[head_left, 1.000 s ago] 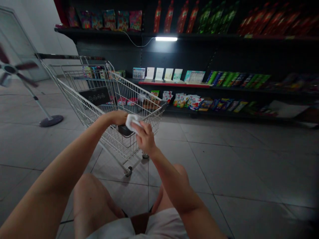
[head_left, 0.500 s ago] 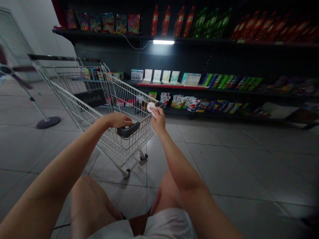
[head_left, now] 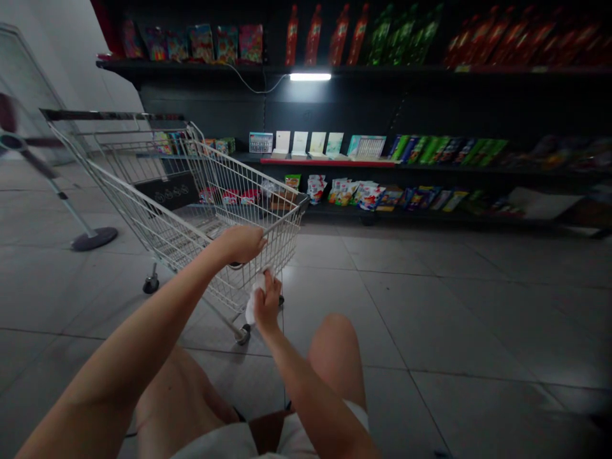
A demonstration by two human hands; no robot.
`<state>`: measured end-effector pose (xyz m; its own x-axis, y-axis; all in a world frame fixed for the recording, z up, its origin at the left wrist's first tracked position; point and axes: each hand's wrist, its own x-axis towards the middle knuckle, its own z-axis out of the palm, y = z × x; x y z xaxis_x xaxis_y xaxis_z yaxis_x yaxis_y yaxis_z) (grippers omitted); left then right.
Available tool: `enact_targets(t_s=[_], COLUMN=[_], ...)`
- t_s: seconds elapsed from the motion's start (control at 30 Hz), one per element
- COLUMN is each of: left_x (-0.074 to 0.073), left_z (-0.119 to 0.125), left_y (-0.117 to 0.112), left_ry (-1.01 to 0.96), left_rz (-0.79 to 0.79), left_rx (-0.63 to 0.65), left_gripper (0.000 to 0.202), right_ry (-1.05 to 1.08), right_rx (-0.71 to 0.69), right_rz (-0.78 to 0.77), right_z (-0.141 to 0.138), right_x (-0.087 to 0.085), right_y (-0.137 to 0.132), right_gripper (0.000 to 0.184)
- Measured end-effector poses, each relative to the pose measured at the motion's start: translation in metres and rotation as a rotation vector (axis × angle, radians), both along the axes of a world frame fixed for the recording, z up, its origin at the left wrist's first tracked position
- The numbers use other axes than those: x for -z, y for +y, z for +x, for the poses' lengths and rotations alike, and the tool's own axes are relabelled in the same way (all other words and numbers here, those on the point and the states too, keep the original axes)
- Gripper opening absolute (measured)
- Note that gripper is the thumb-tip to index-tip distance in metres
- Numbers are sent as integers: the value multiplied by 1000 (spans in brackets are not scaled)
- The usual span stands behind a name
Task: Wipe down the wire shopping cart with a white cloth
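A wire shopping cart (head_left: 191,210) stands before me, its near end turned toward my knees. My left hand (head_left: 243,243) is closed over the cart's near top corner and hides the dark bumper there. Lower down, my right hand (head_left: 268,299) holds a white cloth (head_left: 253,301) against or close to the wire mesh of the near end; whether it touches cannot be told. The fingers of the right hand are bent round the cloth. A black panel (head_left: 165,191) hangs on the cart's side.
Beyond the cart, dark shelves (head_left: 335,105) carry bottles, boxes and snack packets. A lit tube lamp (head_left: 310,77) is fixed under the upper shelf. On the left a pedestal fan (head_left: 93,238) stands on the tiled floor (head_left: 406,306). Cart wheels (head_left: 151,283) rest on the tiles.
My right hand has moved with the cloth from the cart's right top corner down and left to the mesh of the near end. My left hand has shifted slightly right over the bumper.
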<state>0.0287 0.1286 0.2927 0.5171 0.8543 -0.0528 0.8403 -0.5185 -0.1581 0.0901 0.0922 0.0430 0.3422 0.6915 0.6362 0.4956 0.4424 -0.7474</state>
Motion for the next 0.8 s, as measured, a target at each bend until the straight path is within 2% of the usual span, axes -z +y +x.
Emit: enact_targets(t_s=[0.07,0.13,0.23,0.33,0.57,0.63,0.7,0.73,0.8], left_x=[0,1,3,4,1,0,1,1,3], left_z=[-1,-2,-3,-5,-11,-13,-14,-15,-17], left_y=[1,1,1,2,-2,-4,-7,-8,-9], left_ry=[0,-1,-2,-9,-4,7,13,16,20], left_rz=[12,28,41,39,39,52,61,65,70], left_rx=[3,6,12,30,56,67,71,69,64], left_gripper=[45,44,44,44,34,33,33,33,33], right_ry=[-14,-125,-302,-321,-303,-288,-219,-172,-97], right_rx=[-8,-48,-84,-101,-182,-158,-64,-4,93], right_rz=[35,98,183,133,3,-39,-90,-90,-5], right_z=[1,0,2,11,30,43,58,64,72], right_x=[-16,-22,-8,7,-3,0,-1,-6,-28], right_y=[1,3,7,7,4,9,13,14,11], right_gripper=[59,64,68,67,64,61,58,57,55])
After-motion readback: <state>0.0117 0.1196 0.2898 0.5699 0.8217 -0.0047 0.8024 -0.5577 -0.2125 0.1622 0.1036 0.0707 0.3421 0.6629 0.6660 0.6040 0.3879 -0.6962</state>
